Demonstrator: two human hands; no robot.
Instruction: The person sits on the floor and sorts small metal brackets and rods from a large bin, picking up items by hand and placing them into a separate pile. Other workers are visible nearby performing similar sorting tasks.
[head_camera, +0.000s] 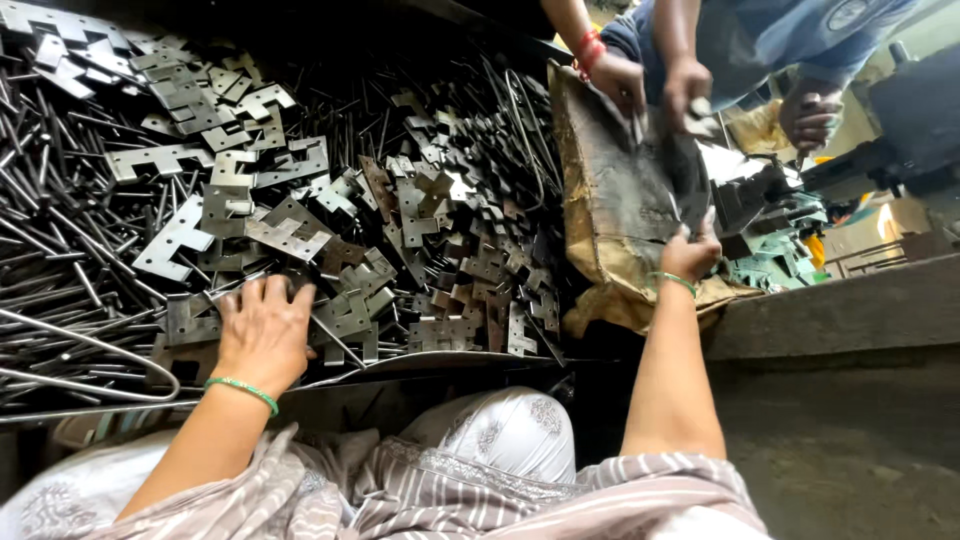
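Left hand (262, 330) lies flat, fingers spread, on the hinge plates (300, 235); right hand (690, 255) grips the sack (610, 210) beside them.

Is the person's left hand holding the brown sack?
No, the left hand lies palm-down on the pile of flat metal hinge plates, while the right hand grips the brown sack.

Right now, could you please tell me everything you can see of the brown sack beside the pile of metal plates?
The brown sack looks like worn, stained, heavily creased paper or coated fabric, dark inside. It lies slumped, mouth held open, right of the metal plates, its lower end on a concrete ledge. The right hand grips its near edge; two hands of another person hold the far edge. The left hand is apart, on the plates.
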